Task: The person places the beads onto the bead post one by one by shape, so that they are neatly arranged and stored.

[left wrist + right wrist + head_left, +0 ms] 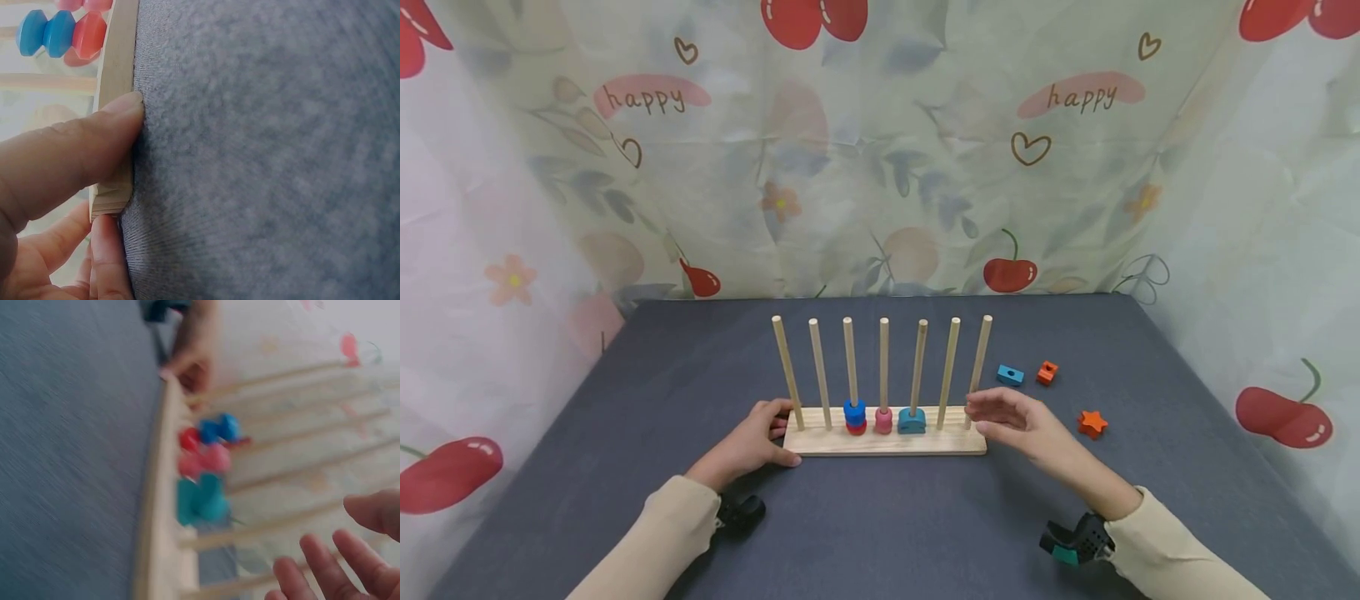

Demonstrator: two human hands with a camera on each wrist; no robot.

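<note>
A wooden peg board (887,443) with several upright pegs stands on the table. My left hand (751,442) grips its left end, the thumb (119,125) along the front edge and fingers at the end face. Blue beads (854,411) sit above a red bead (856,428) on the third peg from the left. Pink beads (883,421) are on the middle peg, and teal rounded pieces (912,422) on the one right of it. At the board's right end my right hand (1011,421) hovers by the last peg (981,354), fingers loosely extended, holding nothing.
Right of the board lie a blue block (1011,375), an orange block (1047,372) and an orange star (1092,424) on the dark cloth (880,533). A patterned curtain (880,167) hangs behind and at both sides.
</note>
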